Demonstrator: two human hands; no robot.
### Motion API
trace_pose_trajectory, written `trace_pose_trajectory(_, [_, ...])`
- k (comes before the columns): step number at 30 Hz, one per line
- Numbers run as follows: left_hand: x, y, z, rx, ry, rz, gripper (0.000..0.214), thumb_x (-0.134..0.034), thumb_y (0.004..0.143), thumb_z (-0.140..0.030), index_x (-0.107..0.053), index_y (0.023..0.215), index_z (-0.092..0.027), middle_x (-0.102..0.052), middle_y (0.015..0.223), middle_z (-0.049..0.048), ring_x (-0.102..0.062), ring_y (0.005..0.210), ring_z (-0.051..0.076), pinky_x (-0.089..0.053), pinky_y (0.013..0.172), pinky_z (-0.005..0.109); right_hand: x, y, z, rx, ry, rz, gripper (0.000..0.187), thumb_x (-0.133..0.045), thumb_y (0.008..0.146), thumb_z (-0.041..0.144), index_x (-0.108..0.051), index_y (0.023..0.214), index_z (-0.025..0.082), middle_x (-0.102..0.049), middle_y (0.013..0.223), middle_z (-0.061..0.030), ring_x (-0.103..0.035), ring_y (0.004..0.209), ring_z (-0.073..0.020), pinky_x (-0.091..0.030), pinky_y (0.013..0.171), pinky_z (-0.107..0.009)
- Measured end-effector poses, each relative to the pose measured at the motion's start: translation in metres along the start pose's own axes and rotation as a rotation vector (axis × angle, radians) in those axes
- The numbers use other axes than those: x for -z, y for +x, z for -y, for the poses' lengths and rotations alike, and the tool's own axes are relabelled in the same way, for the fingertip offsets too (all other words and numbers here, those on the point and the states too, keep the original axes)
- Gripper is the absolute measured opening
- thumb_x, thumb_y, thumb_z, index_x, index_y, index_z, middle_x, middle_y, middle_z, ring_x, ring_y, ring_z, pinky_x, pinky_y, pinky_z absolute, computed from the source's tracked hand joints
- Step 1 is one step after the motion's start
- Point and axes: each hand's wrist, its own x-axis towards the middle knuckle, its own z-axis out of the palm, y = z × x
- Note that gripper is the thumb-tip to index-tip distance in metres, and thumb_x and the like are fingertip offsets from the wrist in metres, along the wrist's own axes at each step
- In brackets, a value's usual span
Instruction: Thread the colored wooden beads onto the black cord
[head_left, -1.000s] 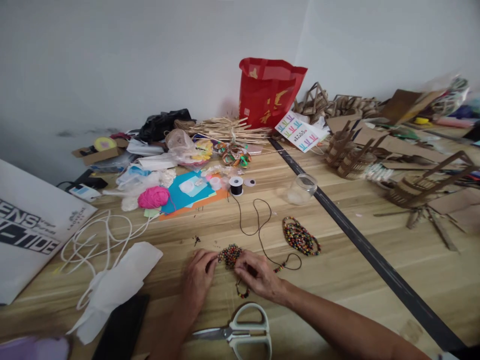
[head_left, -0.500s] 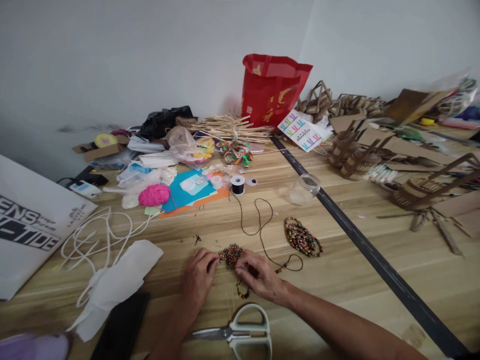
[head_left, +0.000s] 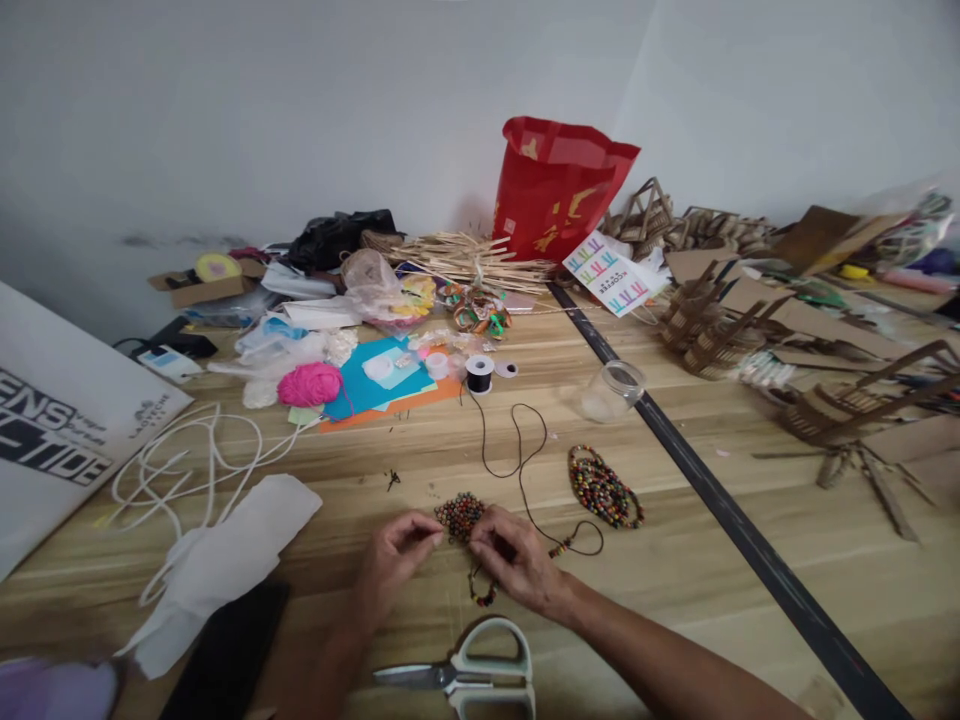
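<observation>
Both my hands rest on the wooden table (head_left: 750, 620) near its front edge. My left hand (head_left: 395, 555) pinches its fingertips at the left side of a small pile of coloured beads (head_left: 458, 514). My right hand (head_left: 516, 562) is curled beside the pile's right side, fingers closed on a black cord (head_left: 517, 470) strung with a few beads (head_left: 482, 595). The cord runs up to a black spool (head_left: 479, 373). What exactly the left pinch holds is too small to see.
White-handled scissors (head_left: 469, 675) lie just below my hands. A second heap of beads (head_left: 602, 488) lies to the right, a clear jar (head_left: 611, 391) beyond it. White rope (head_left: 180, 465), a white cloth (head_left: 225, 560), pink yarn (head_left: 310, 384), a red bag (head_left: 559, 186) and cardboard pieces (head_left: 817, 400) crowd the rest.
The view has shifted slightly, so everything sits a little to the right and lower. My left hand's fingers have drawn into a tighter pinch at the bead pile; my right hand stays put.
</observation>
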Motion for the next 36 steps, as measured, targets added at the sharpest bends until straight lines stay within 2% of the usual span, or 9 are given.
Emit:
trace_pose_trajectory(4, [-0.0021,-0.0026,-0.0032,0.072,-0.091,0.085,0.016,-0.067,0.065,-0.028,-0.071,0.074,-0.015,-0.073,0.074,0.0062,-0.065,0.070,0.019,-0.051,0.067,0.028,-0.0006,0.0003,0.0009,0.011,-0.018,0.002,0.015,-0.050,0.090,0.023,-0.055,0.078,0.017,-0.053,0.068,-0.0011,-0.048,0.061,-0.0120,-0.037,0.055,-0.022])
trace_pose_trajectory(8, [-0.0032,-0.0038,-0.0010,0.069,-0.103,0.131,0.015,-0.067,0.066,-0.029,-0.071,0.072,-0.015,-0.072,0.071,0.0053,-0.064,0.067,0.019,-0.050,0.063,0.027,-0.0014,0.0003,0.0005,0.012,-0.027,0.005,0.018,-0.049,0.091,0.025,-0.056,0.076,0.017,-0.054,0.067,-0.0016,-0.049,0.062,-0.0126,-0.037,0.055,-0.022])
trace_pose_trajectory(15, [-0.0034,-0.0038,0.0003,0.057,-0.143,0.163,0.012,-0.068,0.065,-0.025,-0.071,0.072,-0.015,-0.072,0.072,0.0050,-0.064,0.070,0.019,-0.050,0.068,0.029,-0.0017,-0.0018,-0.0032,0.004,-0.036,0.019,0.015,-0.050,0.090,0.024,-0.056,0.079,0.017,-0.055,0.070,-0.0023,-0.052,0.065,-0.0135,-0.040,0.058,-0.023])
trace_pose_trajectory(36, [-0.0045,-0.0028,0.0023,0.069,-0.206,0.258,0.015,-0.072,0.064,-0.027,-0.070,0.071,-0.014,-0.072,0.070,0.0046,-0.063,0.066,0.017,-0.049,0.064,0.027,-0.0047,-0.0024,-0.0025,0.054,-0.105,0.065,0.014,-0.050,0.088,0.021,-0.056,0.076,0.018,-0.055,0.066,-0.0017,-0.049,0.061,-0.0128,-0.038,0.055,-0.023])
